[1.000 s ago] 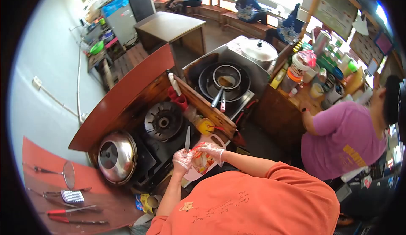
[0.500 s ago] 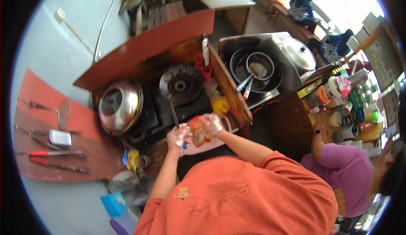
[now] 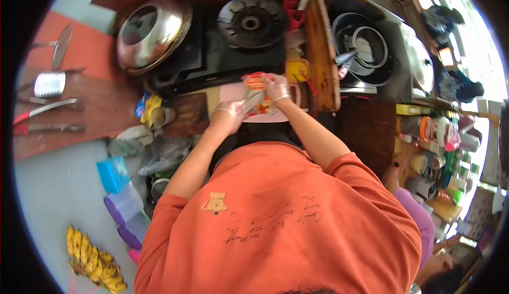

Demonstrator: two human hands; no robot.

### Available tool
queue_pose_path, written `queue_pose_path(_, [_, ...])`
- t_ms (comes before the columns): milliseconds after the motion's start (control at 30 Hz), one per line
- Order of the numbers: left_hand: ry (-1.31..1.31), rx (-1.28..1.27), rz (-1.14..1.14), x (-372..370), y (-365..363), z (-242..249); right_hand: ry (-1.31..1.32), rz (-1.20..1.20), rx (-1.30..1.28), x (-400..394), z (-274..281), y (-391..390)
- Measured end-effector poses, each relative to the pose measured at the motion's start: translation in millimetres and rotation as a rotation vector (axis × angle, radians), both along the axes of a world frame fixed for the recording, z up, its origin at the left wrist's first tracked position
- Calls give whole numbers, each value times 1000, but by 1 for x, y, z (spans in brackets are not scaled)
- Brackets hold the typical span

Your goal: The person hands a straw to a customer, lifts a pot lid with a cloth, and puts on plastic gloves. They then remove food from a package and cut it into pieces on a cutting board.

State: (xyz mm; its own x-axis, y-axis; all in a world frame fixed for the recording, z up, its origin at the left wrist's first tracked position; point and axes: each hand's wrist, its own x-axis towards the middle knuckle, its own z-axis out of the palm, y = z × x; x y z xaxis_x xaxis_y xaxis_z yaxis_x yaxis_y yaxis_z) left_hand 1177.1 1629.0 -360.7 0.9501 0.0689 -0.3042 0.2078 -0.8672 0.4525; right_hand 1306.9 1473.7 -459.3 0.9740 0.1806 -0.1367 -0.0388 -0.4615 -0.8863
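Both of my hands wear clear plastic gloves. My left hand (image 3: pixel 229 115) is closed round a knife (image 3: pixel 251 103), its blade lying across a red and clear plastic packet (image 3: pixel 255 83). Fingers of my right hand (image 3: pixel 277 89) pinch the upper right part of that packet. Orange and pale contents show through the plastic. Beneath both hands is a pink cutting board (image 3: pixel 273 118), at the front edge of the stove. The knife's handle is hidden in my left fist.
Ahead are a gas burner (image 3: pixel 250 23) and a large domed metal lid (image 3: pixel 154 33). A yellow container (image 3: pixel 297 70) stands just right of the board. Pans (image 3: pixel 366 50) sit farther right, near a co-worker's arm (image 3: pixel 391 177). Bananas (image 3: pixel 93 259) lie at lower left.
The knife blade has swung from pointing away at the burner to lying across the packet. My view has tilted down and turned, bringing the bananas into sight.
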Motion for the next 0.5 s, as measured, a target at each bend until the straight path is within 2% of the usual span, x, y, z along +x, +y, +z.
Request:
queue_pose_path(33, [-12,-173,44,-2,0,3,-101,19,-19,4,-19,-1])
queue_pose_path(67, [50,-170,54,3,-2,10,-55,-10,-14,4,-28,1])
queue_pose_path(100, [114,-161,65,7,0,15,24,-15,-1,1,-6,-1])
queue_pose_path(133, [116,-111,86,6,6,-10,103,-16,18,-2,19,-2])
queue_pose_path(167, [114,-113,61,5,10,-20,100,-41,16,-1,17,-3])
queue_pose_path(233, [-52,101,200,8,12,-19,143,-77,-9,0,4,-3])
queue_pose_path(267, [18,276,98,14,11,-14,114,-84,-8,-1,-5,-2])
queue_pose_path(367, [-42,311,-63,22,1,-1,213,-18,-51,-5,-5,-3])
queue_pose_path(433, [12,333,-163,31,-7,9,186,-61,-72,-8,-6,-2])
queue_pose_path(500, [197,388,-288,38,-15,24,108,-182,-64,-11,-6,-2])
